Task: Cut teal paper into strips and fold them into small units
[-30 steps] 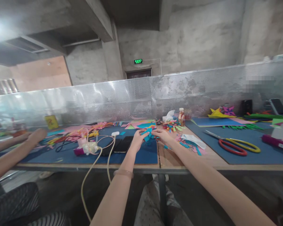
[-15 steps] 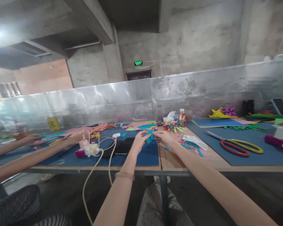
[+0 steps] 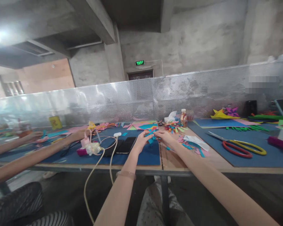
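Observation:
Between my two hands is a small piece of folded blue paper (image 3: 152,138), with a bit of red or orange at its top. My left hand (image 3: 142,140) pinches it from the left, fingers closed on its edge. On the other side, the fingers of my right hand (image 3: 164,137) are pinched on it too. Both hands hover over the blue mat (image 3: 146,158) near its right edge. Just behind them lie coloured paper sheets (image 3: 143,125). A black phone (image 3: 126,145) rests left of my left hand, and paper scraps (image 3: 191,147) lie right of my right hand.
Large scissors (image 3: 238,147) with red and yellow handles lie on the right mat. A small bottle (image 3: 183,117) stands by the perforated metal partition (image 3: 122,100). Cables and a white charger (image 3: 117,134) are at left, beside a co-worker's arms (image 3: 58,144). Folded yellow paper (image 3: 219,114) sits back right.
The view has shifted slightly. My hands still hold the blue paper in nearly the same place. The co-worker's nearer hand has lifted a yellow item a little.

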`<state>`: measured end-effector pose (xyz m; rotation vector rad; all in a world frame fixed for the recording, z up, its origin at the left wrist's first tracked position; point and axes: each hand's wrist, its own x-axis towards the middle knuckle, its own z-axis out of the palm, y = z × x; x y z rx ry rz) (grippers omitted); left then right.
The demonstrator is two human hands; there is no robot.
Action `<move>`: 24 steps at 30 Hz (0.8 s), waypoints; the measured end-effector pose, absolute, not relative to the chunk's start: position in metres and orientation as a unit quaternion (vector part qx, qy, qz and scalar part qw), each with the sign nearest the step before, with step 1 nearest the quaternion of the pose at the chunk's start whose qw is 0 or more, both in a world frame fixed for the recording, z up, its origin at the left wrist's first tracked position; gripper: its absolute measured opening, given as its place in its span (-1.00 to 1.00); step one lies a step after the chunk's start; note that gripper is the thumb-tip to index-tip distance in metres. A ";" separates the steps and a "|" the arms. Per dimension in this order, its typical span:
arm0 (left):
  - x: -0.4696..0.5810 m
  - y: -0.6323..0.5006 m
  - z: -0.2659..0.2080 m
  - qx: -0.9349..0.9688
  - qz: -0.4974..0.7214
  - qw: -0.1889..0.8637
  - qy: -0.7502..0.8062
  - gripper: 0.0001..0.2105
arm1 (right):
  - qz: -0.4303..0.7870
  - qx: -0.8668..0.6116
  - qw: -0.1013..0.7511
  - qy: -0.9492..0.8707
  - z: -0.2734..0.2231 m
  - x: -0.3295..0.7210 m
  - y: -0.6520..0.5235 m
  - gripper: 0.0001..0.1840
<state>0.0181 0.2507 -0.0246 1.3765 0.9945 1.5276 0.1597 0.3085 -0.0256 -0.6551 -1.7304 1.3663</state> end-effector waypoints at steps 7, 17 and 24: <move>0.015 0.254 -0.025 0.548 0.604 0.397 0.421 -0.81 | 0.540 -0.262 0.413 -0.685 -0.023 0.159 0.304 -0.80; 0.013 0.258 -0.029 0.565 0.584 0.370 0.450 -0.78 | 0.538 -0.253 0.428 -0.681 -0.023 0.160 0.306 -0.80; 0.012 0.258 -0.030 0.573 0.574 0.364 0.457 -0.77 | 0.536 -0.246 0.431 -0.683 -0.025 0.160 0.307 -0.82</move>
